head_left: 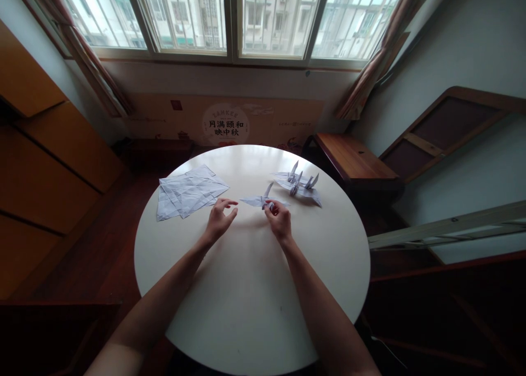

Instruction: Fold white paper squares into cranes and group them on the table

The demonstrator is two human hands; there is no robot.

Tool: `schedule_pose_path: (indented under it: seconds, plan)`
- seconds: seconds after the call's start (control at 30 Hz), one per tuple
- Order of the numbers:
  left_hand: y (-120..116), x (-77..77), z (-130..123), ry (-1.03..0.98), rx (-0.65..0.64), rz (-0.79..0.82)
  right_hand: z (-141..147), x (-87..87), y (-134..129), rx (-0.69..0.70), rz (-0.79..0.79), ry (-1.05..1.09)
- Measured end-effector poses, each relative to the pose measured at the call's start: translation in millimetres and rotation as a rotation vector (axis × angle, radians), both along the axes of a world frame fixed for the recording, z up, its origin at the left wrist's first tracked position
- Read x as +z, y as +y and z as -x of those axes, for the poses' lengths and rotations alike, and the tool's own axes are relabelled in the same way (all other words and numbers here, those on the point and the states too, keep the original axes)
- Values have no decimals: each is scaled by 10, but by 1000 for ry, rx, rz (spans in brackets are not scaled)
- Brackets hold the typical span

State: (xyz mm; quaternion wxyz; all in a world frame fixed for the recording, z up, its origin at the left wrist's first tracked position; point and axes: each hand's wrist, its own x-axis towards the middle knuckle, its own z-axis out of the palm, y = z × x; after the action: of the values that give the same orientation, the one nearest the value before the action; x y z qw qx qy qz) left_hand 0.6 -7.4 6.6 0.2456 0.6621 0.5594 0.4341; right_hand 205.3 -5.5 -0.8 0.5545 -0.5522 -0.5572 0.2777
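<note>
Head view: I see the right hand (pixel 280 220) pinching a pale, winged paper crane (pixel 259 201) toward the round white table's (pixel 246 288) twelve o'clock; the left hand's (pixel 222 218) fingers gape, empty. I judge the crane light, crushable, best held mid-body.

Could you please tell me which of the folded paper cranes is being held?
The lone crane between the two hands, pinched by the right hand; the other cranes sit clustered farther right, clear of its grip.

Bare forearms (pixel 314 288), bare wrists (pixel 288 243)
</note>
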Motion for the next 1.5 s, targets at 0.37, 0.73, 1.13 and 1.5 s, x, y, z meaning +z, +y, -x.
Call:
schedule_pose_path:
  seconds: [0.37,0.73,1.13,1.5]
  plan:
    - [3,5,-14,1,-12,10,-436,-78,177,-632,-73,9]
    - [61,35,146,253,168,-22,-364,-89,171,-746,-190,52]
    - [252,-151,599,485,474,60,-92,34,8,-255,-342,-126]
    - [242,-170,714,533,464,16,-75,25,13,-182,-302,-93]
